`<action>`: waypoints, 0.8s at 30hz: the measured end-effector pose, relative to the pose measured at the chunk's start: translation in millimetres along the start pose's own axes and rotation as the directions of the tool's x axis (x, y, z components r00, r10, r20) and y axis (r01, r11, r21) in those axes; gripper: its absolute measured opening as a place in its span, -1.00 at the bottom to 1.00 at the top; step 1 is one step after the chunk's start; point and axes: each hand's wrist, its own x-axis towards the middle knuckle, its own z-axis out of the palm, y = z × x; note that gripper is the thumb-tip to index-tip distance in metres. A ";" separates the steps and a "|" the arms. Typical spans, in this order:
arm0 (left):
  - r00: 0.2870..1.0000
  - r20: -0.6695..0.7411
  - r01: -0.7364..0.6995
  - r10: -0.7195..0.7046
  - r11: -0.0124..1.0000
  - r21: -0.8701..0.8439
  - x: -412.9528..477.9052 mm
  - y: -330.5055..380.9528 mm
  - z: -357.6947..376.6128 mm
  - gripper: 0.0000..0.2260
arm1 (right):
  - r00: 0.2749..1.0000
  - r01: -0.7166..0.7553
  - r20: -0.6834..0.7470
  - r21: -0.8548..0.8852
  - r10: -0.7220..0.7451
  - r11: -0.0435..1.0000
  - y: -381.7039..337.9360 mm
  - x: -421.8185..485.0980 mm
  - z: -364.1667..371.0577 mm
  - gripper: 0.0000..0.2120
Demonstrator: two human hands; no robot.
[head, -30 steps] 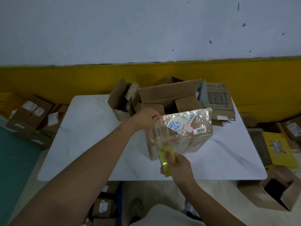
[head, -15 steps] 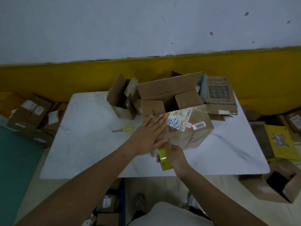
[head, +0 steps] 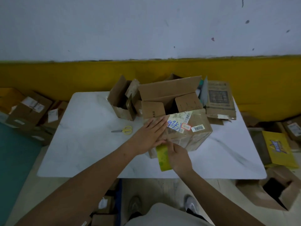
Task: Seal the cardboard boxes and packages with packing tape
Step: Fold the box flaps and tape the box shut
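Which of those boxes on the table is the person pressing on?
The closed, labelled box with blue writing: the left hand lies flat on it, the right hand holds a tape roll beside it. The open-flapped boxes behind are untouched.

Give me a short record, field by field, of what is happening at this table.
surface: white table
work piece: taped box with labels, on the table
left: left hand flat on the box's top, fingers straight
right: right hand holds yellow-green tape roll at the box's near side
idle tool: scissors, lying left of the box
behind: open boxes
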 end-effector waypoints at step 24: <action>0.511 0.307 0.718 -0.803 0.202 -0.667 -161.2 -107.4 141.7 -0.61 | 0.944 0.324 0.287 -0.698 -0.166 0.638 -89.5 146.3 257.7 -0.70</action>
